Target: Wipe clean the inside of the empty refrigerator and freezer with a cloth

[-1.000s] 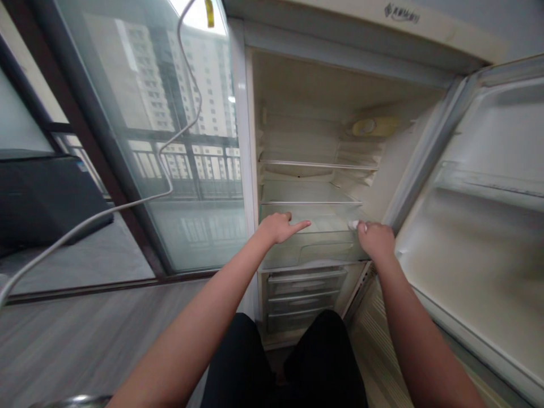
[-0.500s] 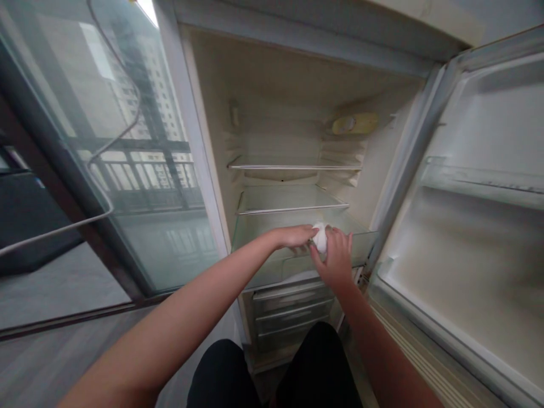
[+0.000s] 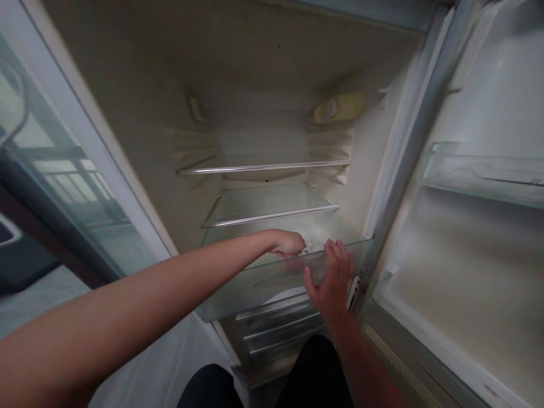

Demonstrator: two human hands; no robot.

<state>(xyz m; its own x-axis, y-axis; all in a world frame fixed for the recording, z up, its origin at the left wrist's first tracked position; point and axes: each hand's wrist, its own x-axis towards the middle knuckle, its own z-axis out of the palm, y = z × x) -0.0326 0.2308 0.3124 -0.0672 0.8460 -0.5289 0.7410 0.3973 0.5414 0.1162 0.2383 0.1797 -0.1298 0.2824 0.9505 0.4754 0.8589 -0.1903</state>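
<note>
My left hand (image 3: pixel 290 242) reaches over the front wall of a clear fridge drawer (image 3: pixel 255 286), its fingers curled and closed. A bit of a crumpled white cloth (image 3: pixel 306 249), or perhaps tissue, shows at its fingertips, low inside the drawer; the rest is hidden by the hand. At the right part of the drawer's front wall is my right hand (image 3: pixel 334 277), thumb and fingers apart, fingertips at the top rim. Nothing is held in it.
Above the drawer are two glass shelves, an upper one (image 3: pixel 263 168) and a lower one (image 3: pixel 272 205). A yellowish lamp cover (image 3: pixel 340 109) is on the inner right wall. The fridge door (image 3: pixel 480 243) stands open at right. More drawers (image 3: pixel 283 331) lie below, near my knees.
My right hand has let go of the white cloth and moved to the drawer's front rim. My left hand has carried the cloth down into the drawer. The view has moved closer.
</note>
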